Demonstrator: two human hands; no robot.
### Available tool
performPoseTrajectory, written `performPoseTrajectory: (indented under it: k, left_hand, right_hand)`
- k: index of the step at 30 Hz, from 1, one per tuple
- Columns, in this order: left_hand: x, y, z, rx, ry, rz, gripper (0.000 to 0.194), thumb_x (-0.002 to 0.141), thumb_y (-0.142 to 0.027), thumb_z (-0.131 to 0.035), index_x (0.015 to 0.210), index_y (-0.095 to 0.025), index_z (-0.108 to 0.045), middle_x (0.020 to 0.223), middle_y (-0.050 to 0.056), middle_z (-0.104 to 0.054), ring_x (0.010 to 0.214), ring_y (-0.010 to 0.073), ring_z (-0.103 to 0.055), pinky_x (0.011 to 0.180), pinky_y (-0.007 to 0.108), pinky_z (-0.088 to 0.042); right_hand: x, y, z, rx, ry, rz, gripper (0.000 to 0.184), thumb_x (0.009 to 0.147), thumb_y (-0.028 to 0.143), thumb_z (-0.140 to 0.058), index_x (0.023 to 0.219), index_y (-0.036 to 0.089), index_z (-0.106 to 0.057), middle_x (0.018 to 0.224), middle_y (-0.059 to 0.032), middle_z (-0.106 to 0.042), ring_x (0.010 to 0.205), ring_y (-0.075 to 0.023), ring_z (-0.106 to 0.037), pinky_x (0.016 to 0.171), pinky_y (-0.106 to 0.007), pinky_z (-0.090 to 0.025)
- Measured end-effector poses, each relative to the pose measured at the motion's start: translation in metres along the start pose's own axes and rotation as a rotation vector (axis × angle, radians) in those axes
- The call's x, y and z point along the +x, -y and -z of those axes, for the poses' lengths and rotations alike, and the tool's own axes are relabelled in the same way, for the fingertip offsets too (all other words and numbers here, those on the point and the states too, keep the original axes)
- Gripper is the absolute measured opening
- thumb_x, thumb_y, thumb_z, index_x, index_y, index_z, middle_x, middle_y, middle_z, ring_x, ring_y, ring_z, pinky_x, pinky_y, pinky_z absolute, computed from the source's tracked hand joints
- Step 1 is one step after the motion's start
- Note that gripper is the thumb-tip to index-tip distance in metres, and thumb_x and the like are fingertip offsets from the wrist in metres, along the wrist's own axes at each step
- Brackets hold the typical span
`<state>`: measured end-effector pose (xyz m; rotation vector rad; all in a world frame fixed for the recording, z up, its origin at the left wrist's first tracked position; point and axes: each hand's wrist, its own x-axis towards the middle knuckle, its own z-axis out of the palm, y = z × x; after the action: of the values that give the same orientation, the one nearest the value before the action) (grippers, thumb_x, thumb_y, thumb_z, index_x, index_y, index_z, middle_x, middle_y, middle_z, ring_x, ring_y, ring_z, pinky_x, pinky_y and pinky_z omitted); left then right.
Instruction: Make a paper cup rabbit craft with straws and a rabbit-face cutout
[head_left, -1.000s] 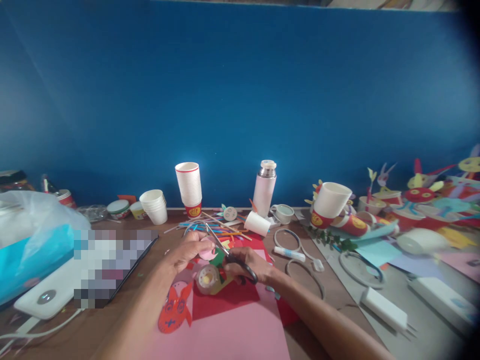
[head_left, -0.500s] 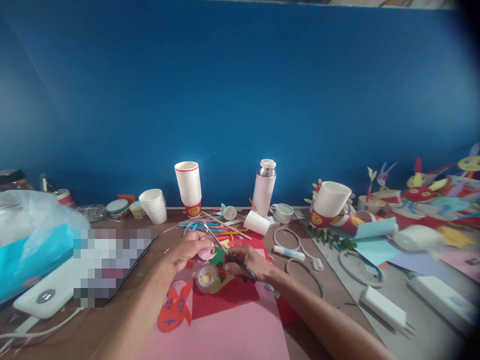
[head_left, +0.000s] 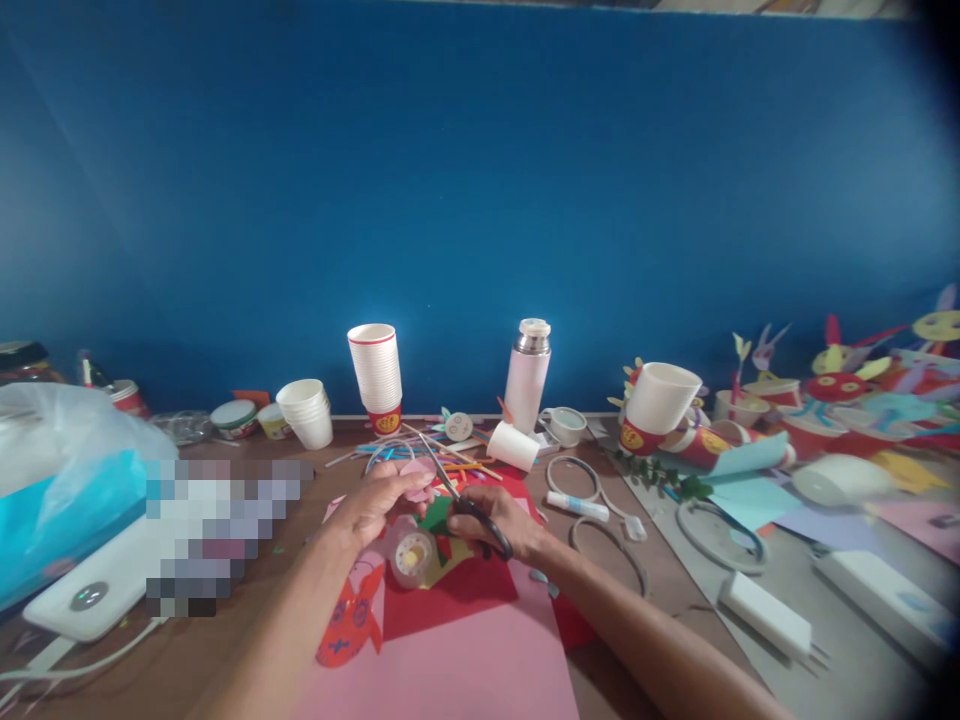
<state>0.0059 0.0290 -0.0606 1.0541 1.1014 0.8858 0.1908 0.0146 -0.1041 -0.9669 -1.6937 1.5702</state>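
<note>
Lying on the wooden table (head_left: 660,620), pink paper (head_left: 450,670) faces a blue wall (head_left: 480,200).

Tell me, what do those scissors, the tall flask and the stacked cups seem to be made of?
The scissors appear to have steel blades, thin and shiny grey, with matte black plastic handles. The flask looks like pale pink painted metal, judging by its bare steel neck, though its body could be plastic. The stacked cups look like white paper, with thin rolled rims.
</note>
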Motion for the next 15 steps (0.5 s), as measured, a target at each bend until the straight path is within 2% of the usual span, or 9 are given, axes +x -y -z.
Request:
performPoseTrajectory:
  k: [4,8,15]
  left_hand:
    - [0.0004,0.0007,0.0004,0.008,-0.063,0.007,0.022,0.057,-0.029,-0.07,0.058,-0.015,-0.054,0.048,-0.004,-0.052,0.044,0.0081,-0.048,0.045,0.02,-0.038]
    - [-0.0005,-0.0001,-0.0007,0.025,-0.124,0.015,0.022,0.057,-0.029,-0.07,0.07,-0.016,-0.059,0.051,-0.005,-0.055,0.046,0.0095,-0.05,0.045,0.021,-0.038]
    - [-0.0044,-0.0054,-0.0028,0.108,-0.142,-0.019,0.02,0.059,-0.029,-0.066,0.073,-0.015,-0.064,0.05,-0.003,-0.055,0.045,0.0097,-0.047,0.044,0.021,-0.036]
  right_hand:
    - [-0.0026,0.007,-0.0009,-0.018,-0.005,-0.018,0.025,0.072,0.039,-0.061,0.071,0.016,-0.052,0.047,0.0054,-0.05,0.041,-0.0065,-0.044,0.036,-0.015,-0.03]
    - [-0.0039,0.0096,-0.0014,-0.012,0.006,-0.014,0.023,0.071,0.037,-0.061,0.071,0.016,-0.052,0.048,0.0053,-0.05,0.041,-0.0065,-0.045,0.036,-0.015,-0.03]
    - [-0.001,0.0002,-0.0022,0.018,0.026,0.025,0.023,0.071,0.037,-0.062,0.071,0.016,-0.052,0.048,0.0053,-0.05,0.04,-0.0066,-0.044,0.036,-0.016,-0.03]
